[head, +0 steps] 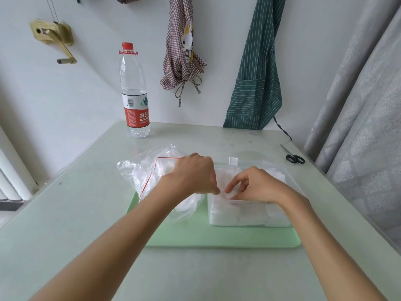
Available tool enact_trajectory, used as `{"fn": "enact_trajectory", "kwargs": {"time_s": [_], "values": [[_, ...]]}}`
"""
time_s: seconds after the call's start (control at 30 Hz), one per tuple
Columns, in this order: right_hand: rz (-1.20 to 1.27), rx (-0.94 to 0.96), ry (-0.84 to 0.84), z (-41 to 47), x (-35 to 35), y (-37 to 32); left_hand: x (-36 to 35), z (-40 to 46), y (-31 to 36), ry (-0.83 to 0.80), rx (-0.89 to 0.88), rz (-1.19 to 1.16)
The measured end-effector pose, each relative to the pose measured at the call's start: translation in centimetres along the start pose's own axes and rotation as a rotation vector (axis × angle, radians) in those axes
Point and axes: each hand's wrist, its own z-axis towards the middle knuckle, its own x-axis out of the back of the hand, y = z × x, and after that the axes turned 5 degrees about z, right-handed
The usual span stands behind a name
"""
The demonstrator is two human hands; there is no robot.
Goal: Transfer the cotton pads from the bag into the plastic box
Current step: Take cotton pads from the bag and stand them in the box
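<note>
A clear plastic box (280, 216) stands on the right half of a green tray (221, 237), packed with white cotton pads (240, 215). The crumpled clear zip bag (138, 170) with a red seal line lies on the tray's left side. My left hand (193, 174) hovers over the gap between bag and box, its fingertips pinched at the box's left inner edge. My right hand (256, 185) rests over the box, fingers curled down onto the pads. Whether either hand pinches a pad is hidden by the fingers.
A tall water bottle (135, 92) with a red cap stands at the back left of the table. Black-handled scissors (294, 157) lie at the back right. Two aprons hang on the wall behind, and a grey curtain runs along the right side.
</note>
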Motion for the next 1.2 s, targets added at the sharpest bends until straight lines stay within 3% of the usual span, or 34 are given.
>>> {"fn": "enact_trajectory", "kwargs": {"time_s": [0.1,0.2,0.27,0.33,0.47,0.63,0.77,0.87,1.07,1.2], "values": [[0.016,0.013,0.050,-0.7,0.5,-0.4,0.7,-2.2,-2.6,0.177,0.122,-0.289],[-0.010,0.069,0.234,-1.8,0.6,-1.2,1.1,-4.8,-5.8,0.379,0.306,-0.442],[0.002,0.149,0.344,-2.3,-0.3,-2.6,0.9,-6.1,-8.2,0.314,0.433,-0.404],[-0.011,0.240,0.411,-2.4,-1.6,-4.4,0.7,-6.5,-10.2,0.104,0.507,-0.359],[-0.103,0.351,0.420,-1.2,-5.3,-6.9,-0.3,-6.2,-11.3,-0.064,0.492,-0.319],[-0.402,0.452,0.364,1.0,-8.2,-7.5,-2.0,-5.2,-10.9,-0.006,0.479,-0.272],[-0.769,0.409,0.269,1.7,-9.3,-7.5,-2.5,-5.0,-11.4,0.047,0.475,-0.265],[-0.915,0.364,0.229,2.1,-10.0,-7.9,-2.5,-5.1,-11.7,0.062,0.471,-0.263],[-0.865,0.382,0.346,3.0,-11.1,-7.4,-2.2,-5.3,-11.9,0.080,0.483,-0.252],[-0.658,0.492,0.368,2.2,-10.5,-6.5,-1.9,-5.4,-11.7,0.098,0.508,-0.217]]}}
